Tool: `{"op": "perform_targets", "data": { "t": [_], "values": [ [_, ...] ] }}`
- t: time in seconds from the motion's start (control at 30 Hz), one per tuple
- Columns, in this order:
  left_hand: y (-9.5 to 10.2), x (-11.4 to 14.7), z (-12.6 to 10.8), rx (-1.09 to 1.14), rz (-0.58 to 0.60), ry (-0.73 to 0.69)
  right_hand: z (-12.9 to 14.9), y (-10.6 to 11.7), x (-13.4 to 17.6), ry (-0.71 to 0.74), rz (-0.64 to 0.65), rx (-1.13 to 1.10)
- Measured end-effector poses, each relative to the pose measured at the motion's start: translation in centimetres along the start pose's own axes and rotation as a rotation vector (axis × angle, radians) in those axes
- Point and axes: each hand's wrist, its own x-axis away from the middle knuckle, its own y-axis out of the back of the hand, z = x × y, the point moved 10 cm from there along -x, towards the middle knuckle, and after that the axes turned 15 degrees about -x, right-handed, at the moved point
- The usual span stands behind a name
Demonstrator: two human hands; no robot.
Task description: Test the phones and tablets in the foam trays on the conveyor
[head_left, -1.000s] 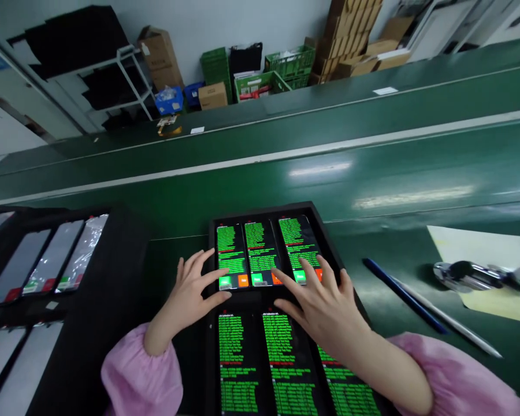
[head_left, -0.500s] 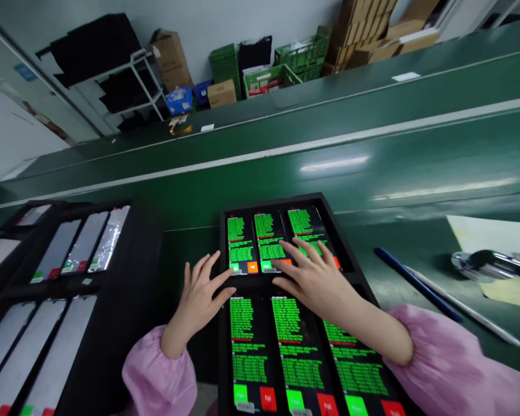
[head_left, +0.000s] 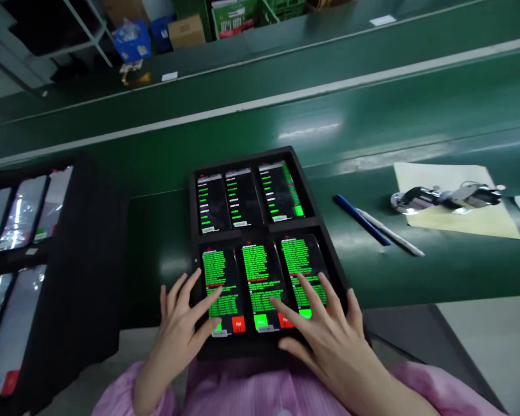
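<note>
In front of me a black foam tray (head_left: pixel 260 230) holds several smartphones in two rows of pockets. The near row includes a left phone (head_left: pixel 231 277), a middle phone (head_left: pixel 260 277) and a right phone (head_left: pixel 301 254), each lit with green text and green and red buttons. My left hand (head_left: pixel 179 323) is spread over the lower part of the left phone. My right hand (head_left: pixel 333 335) has its fingers apart over the middle and right phones. The far row, with one phone (head_left: pixel 212 202) at its left end, shows dark screens with short lines of text.
At the left stands another black tray (head_left: pixel 86 231) with wrapped phones in it. A blue pen (head_left: pixel 359 219) and a white pen (head_left: pixel 390 232) lie to the right. Beyond them, a metal tool (head_left: pixel 446 199) rests on yellowish paper (head_left: pixel 489 228). Crates and boxes line the back.
My hands have moved from the far row to the near row of phones. The far phones' screens have switched from dense green text to short menu-like lines. The view has tilted down.
</note>
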Motion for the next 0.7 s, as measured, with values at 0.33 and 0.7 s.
{"op": "perform_targets", "data": {
  "t": [0.33, 0.7],
  "values": [
    [1.6, 6.1, -1.6, -0.031, -0.124, -0.138, 3.7, -0.7, 0.0, 0.143, -0.056, -0.356],
    [1.2, 4.7, -4.4, 0.095, -0.45, 0.119, -3.4, 1.5, 4.8, 0.062, -0.292, -0.345]
  ]
}}
